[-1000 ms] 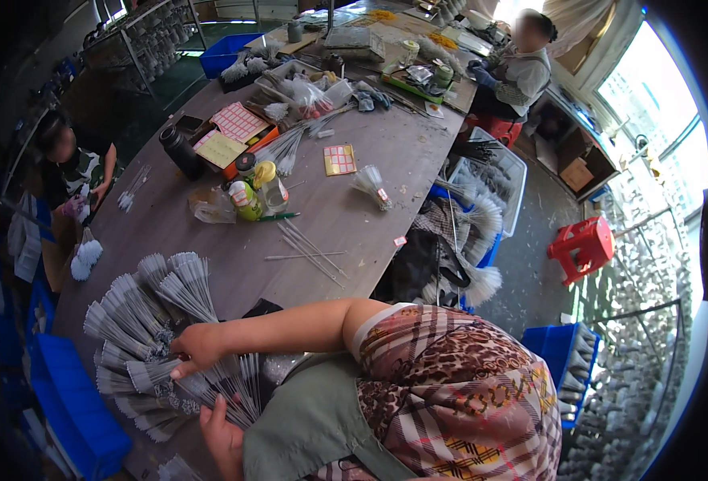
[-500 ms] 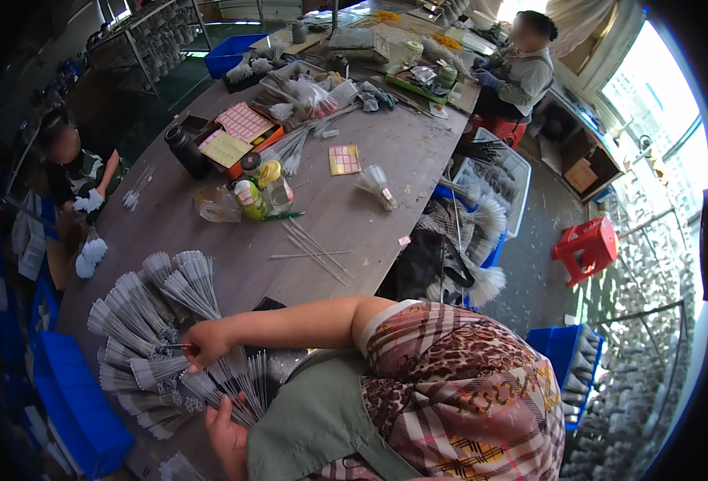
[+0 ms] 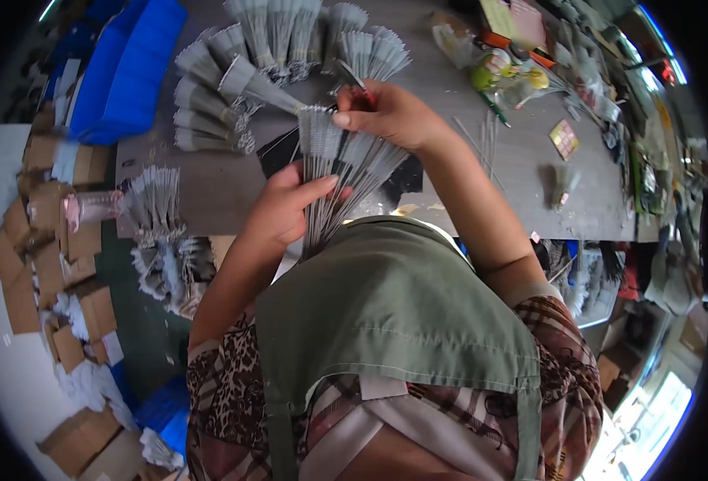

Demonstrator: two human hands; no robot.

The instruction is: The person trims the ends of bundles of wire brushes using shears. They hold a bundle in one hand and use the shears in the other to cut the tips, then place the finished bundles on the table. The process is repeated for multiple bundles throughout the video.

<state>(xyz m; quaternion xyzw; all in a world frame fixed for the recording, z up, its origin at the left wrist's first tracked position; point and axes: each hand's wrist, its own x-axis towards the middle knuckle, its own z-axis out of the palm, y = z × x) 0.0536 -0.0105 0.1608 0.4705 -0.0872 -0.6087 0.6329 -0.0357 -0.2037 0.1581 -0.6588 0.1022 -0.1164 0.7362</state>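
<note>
My left hand [image 3: 286, 204] is closed around the stems of a bunch of thin wire brushes [image 3: 319, 136], with their grey-white bristle ends pointing away from me. More brushes of the bunch fan out to the right. My right hand [image 3: 398, 116] grips a narrow metal tool with red on its handle [image 3: 355, 76]; its exact kind is hard to make out. Thumb and fingers of this hand touch the bristle ends at the top of the bunch. Beyond my hands, several tied brush bundles [image 3: 270, 36] lie in an arc on the grey table [image 3: 233, 180].
A blue bin [image 3: 121, 72] stands off the table's far left. More brushes [image 3: 153, 200] lie at the left edge, beside a clear pink-ended container [image 3: 93, 207]. Cardboard boxes [image 3: 49, 280] are piled further left. To the right are loose wires [image 3: 486, 148], a green pen [image 3: 496, 111] and a label sheet [image 3: 564, 139].
The view has swung round and now looks down on my apron. My right hand has come from among the bundles to the top of the bunch in my left hand.
</note>
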